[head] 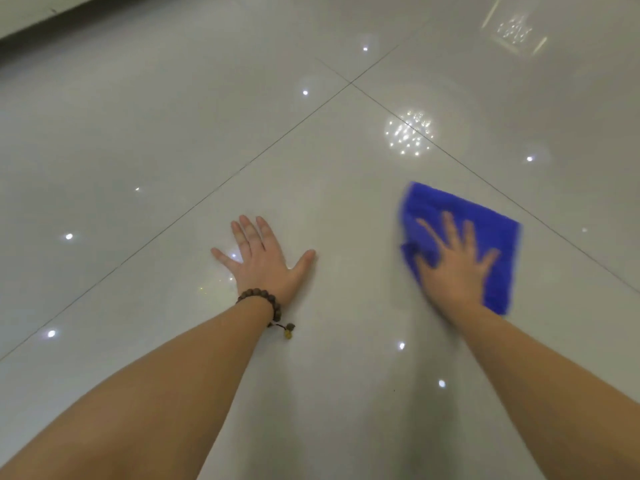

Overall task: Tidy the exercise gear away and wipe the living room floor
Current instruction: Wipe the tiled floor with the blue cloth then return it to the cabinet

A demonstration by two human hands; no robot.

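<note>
Glossy pale floor tiles (173, 140), square-cut and divided by thin dark grout lines (277, 140) that cross ahead of the hands, mirror ceiling lights as bright specks. A dark baseboard strip (41, 32) runs along the upper left edge. The left hand (265, 259) lies flat on bare tile, fingers spread wide and holding nothing; a bracelet of dark round wooden beads (266, 301) circles its wrist. The right hand (457, 263), motion-blurred, presses palm-down with splayed fingers on a blue, fuzzy microfibre cloth (495, 244), roughly rectangular, spread on the tile well apart from the left hand.
</note>
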